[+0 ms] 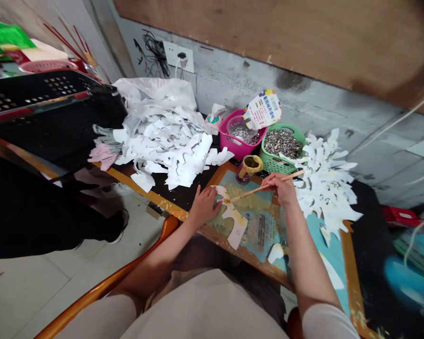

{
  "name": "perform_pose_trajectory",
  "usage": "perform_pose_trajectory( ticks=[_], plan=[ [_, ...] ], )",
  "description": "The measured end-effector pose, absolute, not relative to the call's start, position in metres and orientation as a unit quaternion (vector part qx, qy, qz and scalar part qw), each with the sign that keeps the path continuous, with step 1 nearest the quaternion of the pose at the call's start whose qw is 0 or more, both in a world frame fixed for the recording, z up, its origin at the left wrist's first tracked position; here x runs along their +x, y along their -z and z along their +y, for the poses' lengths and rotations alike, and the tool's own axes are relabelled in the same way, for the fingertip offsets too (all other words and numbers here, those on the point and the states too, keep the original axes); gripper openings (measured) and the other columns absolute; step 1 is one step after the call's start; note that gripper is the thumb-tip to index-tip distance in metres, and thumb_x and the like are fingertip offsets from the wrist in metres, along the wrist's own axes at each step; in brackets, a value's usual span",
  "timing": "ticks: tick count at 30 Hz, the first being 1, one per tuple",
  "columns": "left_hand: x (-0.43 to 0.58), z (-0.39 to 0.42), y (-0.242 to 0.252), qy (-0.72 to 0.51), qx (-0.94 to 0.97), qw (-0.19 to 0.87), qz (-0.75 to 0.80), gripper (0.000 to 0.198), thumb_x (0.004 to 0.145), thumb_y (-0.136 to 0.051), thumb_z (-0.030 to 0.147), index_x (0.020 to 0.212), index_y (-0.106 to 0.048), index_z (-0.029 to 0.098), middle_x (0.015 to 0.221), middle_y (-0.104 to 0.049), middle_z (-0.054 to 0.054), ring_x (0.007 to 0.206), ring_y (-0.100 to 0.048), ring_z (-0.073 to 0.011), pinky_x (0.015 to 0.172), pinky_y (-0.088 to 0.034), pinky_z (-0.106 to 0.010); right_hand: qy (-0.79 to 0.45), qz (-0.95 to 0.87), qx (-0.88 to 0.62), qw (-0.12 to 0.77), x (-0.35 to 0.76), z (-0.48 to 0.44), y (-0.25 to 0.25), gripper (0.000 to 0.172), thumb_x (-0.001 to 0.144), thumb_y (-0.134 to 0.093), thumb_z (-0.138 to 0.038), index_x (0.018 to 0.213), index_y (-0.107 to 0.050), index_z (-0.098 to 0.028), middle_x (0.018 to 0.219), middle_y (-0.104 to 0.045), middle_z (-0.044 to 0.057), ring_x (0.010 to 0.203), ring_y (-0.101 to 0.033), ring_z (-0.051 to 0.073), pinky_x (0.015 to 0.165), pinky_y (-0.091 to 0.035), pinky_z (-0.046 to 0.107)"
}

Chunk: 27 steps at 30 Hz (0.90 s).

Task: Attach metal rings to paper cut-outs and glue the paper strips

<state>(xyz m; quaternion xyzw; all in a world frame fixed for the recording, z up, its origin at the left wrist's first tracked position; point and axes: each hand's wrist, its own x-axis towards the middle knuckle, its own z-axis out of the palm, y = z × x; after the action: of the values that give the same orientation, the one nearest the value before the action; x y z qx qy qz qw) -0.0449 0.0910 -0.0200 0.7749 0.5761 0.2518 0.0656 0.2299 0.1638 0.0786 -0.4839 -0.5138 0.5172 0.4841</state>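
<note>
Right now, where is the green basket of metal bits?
In the head view, the green plastic basket sits just right of the pink basket, beyond the person's right hand and next to the white paper cutouts.

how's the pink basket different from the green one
The pink basket has solid walls, while the green basket has perforated lattice sides. The pink basket holds a clear container of metal pieces, while the green basket is heaped with them directly. Both hold small silver pieces and sit side by side.
</note>
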Motion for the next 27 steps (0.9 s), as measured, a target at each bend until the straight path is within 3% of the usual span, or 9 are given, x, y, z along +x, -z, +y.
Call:
perform_pose_trajectory(
  ticks=[3,8,12,16,22,25,27],
  plan=[
    [-0.045,0.091,0.020,-0.253,0.777,0.066,0.573,0.029,0.091,-0.054,0.034,0.115,-0.056,0.018,0.131,-0.062,-0.015,0.131,-0.052,-0.0297,0.119,-0.023,-0.057,-0.487,-0.509,-0.487,0.517,0.231,0.160,-0.081,0.009,0.056,-0.058,-0.022,0.049,-0.064,-0.019,0.050,-0.064,0.002,0.041,-0.058,0.015,0.038,-0.051,0.026],
    [-0.045,0.091,0.019,-0.251,0.776,0.064,0.576,0.028,0.090,-0.053,0.033,0.114,-0.056,0.019,0.132,-0.061,-0.015,0.130,-0.052,-0.0301,0.119,-0.022,-0.058,-0.496,-0.537,-0.468,0.496,0.230,0.151,-0.083,0.009,0.057,-0.060,-0.022,0.052,-0.067,-0.019,0.056,-0.067,0.003,0.050,-0.063,0.017,0.047,-0.055,0.029],
    [-0.044,0.089,0.018,-0.247,0.778,0.066,0.574,0.029,0.090,-0.053,0.033,0.115,-0.055,0.018,0.131,-0.062,-0.015,0.131,-0.052,-0.0302,0.119,-0.022,-0.058,-0.461,-0.541,-0.466,0.527,0.232,0.147,-0.082,0.011,0.057,-0.058,-0.022,0.050,-0.067,-0.020,0.051,-0.064,0.001,0.043,-0.057,0.015,0.042,-0.050,0.027],
    [-0.045,0.091,0.017,-0.247,0.779,0.071,0.572,0.027,0.090,-0.053,0.032,0.114,-0.054,0.019,0.132,-0.060,-0.015,0.129,-0.052,-0.0298,0.119,-0.023,-0.059,-0.470,-0.554,-0.441,0.527,0.230,0.144,-0.082,0.010,0.058,-0.061,-0.022,0.053,-0.069,-0.021,0.056,-0.067,0.002,0.051,-0.061,0.017,0.047,-0.053,0.028],
    [-0.044,0.082,0.005,-0.292,0.767,0.032,0.570,0.028,0.090,-0.055,0.030,0.115,-0.053,0.016,0.136,-0.049,-0.021,0.133,-0.046,-0.0318,0.111,-0.038,-0.051,-0.460,-0.542,-0.477,0.516,0.235,0.139,-0.083,0.010,0.057,-0.060,-0.022,0.051,-0.068,-0.020,0.053,-0.065,0.001,0.046,-0.058,0.015,0.043,-0.048,0.027],
    [-0.028,0.053,-0.008,-0.280,0.821,0.036,0.497,0.021,0.094,-0.051,0.033,0.109,-0.056,0.018,0.120,-0.059,-0.016,0.118,-0.056,-0.0292,0.107,-0.041,-0.050,-0.455,-0.563,-0.463,0.511,0.242,0.136,-0.081,0.010,0.058,-0.061,-0.023,0.051,-0.068,-0.021,0.054,-0.065,0.002,0.048,-0.058,0.016,0.044,-0.047,0.028],
    [-0.013,0.030,-0.015,-0.231,0.873,0.065,0.425,0.030,0.091,-0.057,0.042,0.108,-0.057,0.018,0.112,-0.062,-0.014,0.106,-0.059,-0.0289,0.095,-0.048,-0.046,-0.446,-0.564,-0.445,0.533,0.247,0.133,-0.078,0.011,0.058,-0.060,-0.023,0.051,-0.067,-0.021,0.053,-0.064,0.002,0.050,-0.058,0.018,0.046,-0.047,0.030]
  ],
)
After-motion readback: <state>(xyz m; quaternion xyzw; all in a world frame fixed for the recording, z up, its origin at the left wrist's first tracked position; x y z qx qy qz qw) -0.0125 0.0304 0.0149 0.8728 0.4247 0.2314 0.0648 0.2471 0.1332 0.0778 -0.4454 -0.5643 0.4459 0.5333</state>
